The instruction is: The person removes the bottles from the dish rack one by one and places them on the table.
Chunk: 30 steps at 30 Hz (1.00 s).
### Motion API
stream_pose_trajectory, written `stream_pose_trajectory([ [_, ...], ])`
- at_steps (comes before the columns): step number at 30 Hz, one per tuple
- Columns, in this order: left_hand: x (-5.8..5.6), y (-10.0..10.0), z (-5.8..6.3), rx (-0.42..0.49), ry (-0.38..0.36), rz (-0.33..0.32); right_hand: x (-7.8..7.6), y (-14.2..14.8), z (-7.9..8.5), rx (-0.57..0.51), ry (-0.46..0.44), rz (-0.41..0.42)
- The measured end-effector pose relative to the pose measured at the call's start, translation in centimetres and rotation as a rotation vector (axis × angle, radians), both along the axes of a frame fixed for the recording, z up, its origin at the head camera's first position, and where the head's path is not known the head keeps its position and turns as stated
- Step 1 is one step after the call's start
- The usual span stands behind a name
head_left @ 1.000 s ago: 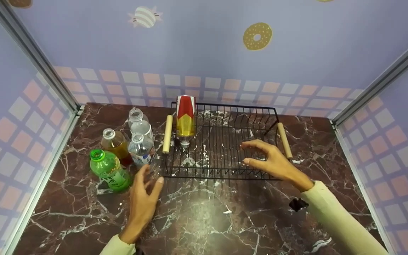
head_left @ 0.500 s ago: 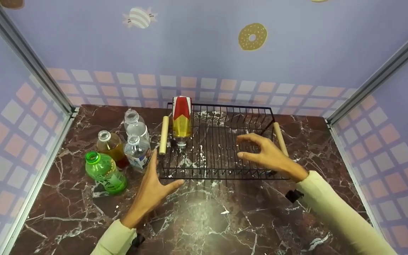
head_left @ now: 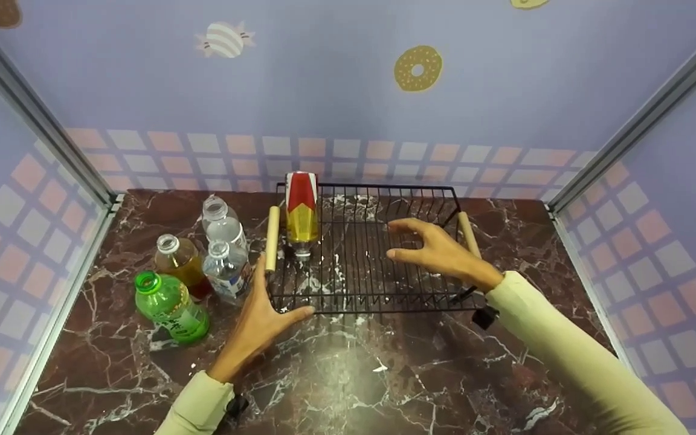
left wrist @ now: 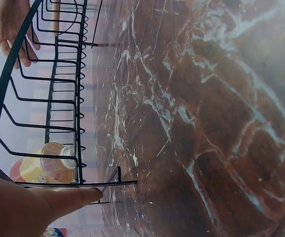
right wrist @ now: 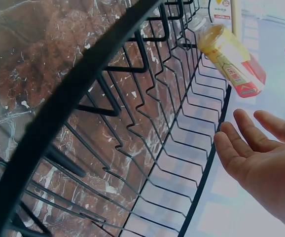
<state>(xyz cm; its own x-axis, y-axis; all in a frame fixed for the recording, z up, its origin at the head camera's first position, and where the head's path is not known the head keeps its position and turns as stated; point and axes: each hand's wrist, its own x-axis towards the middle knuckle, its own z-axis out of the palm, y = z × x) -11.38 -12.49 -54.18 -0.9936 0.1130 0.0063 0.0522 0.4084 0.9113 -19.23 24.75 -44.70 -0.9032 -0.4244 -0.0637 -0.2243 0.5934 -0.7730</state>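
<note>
A black wire dish rack (head_left: 378, 186) with wooden handles stands on the counter. In its left end, an upside-down bottle (head_left: 302, 211) with a red label and yellow lower part leans neck down. My left hand (head_left: 260, 323) is at the rack's front left corner, index finger straight beside the left handle (head_left: 272, 238) and thumb spread along the front. The left wrist view shows a finger (left wrist: 73, 197) lying along the rack's end wire. My right hand (head_left: 435, 251) hovers over the rack's right half, fingers apart and holding nothing, near the right handle (head_left: 469, 234).
Left of the rack stand several capless bottles: a green one (head_left: 173, 308), one with amber liquid (head_left: 182, 266), a clear labelled one (head_left: 226, 272) and another clear one (head_left: 222, 223). Patterned panels (head_left: 324, 90) enclose the marble counter (head_left: 348, 380) at back and sides.
My left hand has moved from beside the front clear bottle to the rack's left corner, its fingers straightening and thumb spreading. My right hand has drifted slightly left and away from me.
</note>
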Motion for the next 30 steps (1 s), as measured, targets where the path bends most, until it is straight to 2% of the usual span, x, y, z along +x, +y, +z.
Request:
stream_pose_trajectory([
  [11,-0.5,-0.2,-0.6,0.051,0.058,-0.002,-2.4,-1.3,-1.1,-0.01,-0.033,0.033],
  [23,-0.6,0.0,-1.4,0.151,0.119,-0.002,-5.0,-3.9,-1.7,-0.03,-0.058,0.079],
  [30,-0.3,0.1,-1.7,0.203,0.094,0.006,-6.0,-6.2,-2.1,-0.036,-0.073,0.105],
])
